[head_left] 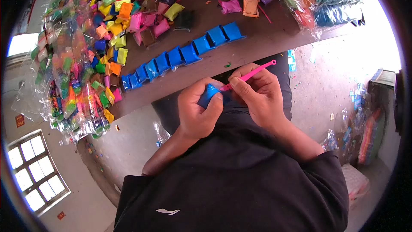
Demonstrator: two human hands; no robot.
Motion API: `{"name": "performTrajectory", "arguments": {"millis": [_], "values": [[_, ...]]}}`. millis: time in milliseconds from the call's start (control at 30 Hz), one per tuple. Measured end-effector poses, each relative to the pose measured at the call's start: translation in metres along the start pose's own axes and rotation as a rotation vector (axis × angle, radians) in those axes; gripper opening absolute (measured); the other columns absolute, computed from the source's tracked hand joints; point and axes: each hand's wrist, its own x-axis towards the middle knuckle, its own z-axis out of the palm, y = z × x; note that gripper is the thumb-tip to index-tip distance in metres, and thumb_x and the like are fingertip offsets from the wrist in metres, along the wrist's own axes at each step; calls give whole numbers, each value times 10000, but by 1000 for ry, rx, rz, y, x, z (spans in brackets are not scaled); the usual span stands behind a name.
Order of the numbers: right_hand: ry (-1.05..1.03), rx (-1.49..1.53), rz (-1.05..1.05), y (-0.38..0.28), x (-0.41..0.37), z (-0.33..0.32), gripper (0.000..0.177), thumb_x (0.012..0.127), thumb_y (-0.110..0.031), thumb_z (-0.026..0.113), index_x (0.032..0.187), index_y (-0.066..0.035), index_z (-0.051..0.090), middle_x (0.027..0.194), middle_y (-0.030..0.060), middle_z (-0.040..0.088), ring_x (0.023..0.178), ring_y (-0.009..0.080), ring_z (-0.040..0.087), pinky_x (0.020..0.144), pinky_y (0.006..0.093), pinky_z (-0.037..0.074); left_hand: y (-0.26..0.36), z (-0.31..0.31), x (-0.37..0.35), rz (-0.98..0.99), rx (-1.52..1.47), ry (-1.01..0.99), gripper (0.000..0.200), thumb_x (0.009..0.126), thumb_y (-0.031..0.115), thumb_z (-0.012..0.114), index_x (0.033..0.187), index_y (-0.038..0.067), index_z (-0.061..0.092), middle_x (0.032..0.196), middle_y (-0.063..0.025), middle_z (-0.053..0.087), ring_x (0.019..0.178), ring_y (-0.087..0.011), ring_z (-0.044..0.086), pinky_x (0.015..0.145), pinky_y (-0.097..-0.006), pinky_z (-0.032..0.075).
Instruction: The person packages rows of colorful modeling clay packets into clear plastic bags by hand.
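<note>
Blue piece: held above the person's lap, just off the near edge of the counter; this small blue piece (207,95) sits in the left hand (198,108), and I can't tell from here whether it is wrapped.
Left fingers: curled round the blue piece, the thumb pressing against it.
Pink stick: a slim pink tool (257,69) with a small ring at its upper end, slanting down toward the blue piece; whether its tip touches is hidden by the fingers.
Right fingers: thumb and forefinger of the right hand (258,94) pinching the pink tool partway along.
Blue row: a slanting line of blue packets (175,57) in shiny clear film, side by side on the brown counter (274,28).
Loose heap: a pile of small coloured packets (148,19), yellow, pink, orange, green and purple among them, beyond the row.
Left bags: crumpled clear bags (79,96) at the counter's left end, packed with many-coloured packets.
Right bags: more clear bags (337,2) at the far right corner, with teal, blue and reddish contents.
Floor: scattered clear wrappers (358,96) off to the right.
</note>
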Motion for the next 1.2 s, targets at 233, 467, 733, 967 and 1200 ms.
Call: {"name": "performTrajectory", "arguments": {"millis": [233,467,733,967,1200], "values": [[34,10,39,-7,-4,-2,40,976,-33,669,970,3,650,910,21,666,815,80,614,727,246,500,9,5,-2,-5,-35,12,160,896,45,609,1016,-28,686,850,-10,630,750,-52,518,674,-233,430],[23,83,0,-1,-3,-1,50,981,-38,671,979,4,644,910,22,667,795,79,615,718,240,498,6,1,4,89,-21,29,150,899,36,609,1010,-24,689,842,-34,645,738,-63,544,667,-247,456],[47,58,-19,-1,-3,-1,56,982,-42,676,983,4,643,902,24,665,797,78,612,713,245,494,8,2,2,57,-42,27,163,896,52,609,1007,-28,698,863,-51,676,752,-79,568,689,-252,473],[61,-13,-107,4,-4,2,56,1004,-66,663,981,-20,640,801,3,634,594,47,515,521,205,357,9,2,1,68,-16,50,177,894,79,626,1009,-34,697,884,-62,698,779,-89,589,708,-260,485],[84,-26,-126,5,-5,5,52,1006,-65,659,982,-23,639,809,5,638,594,47,521,514,209,361,9,3,-1,29,-57,61,176,898,88,631,1006,-35,693,870,-53,691,775,-79,579,703,-259,484]]}}
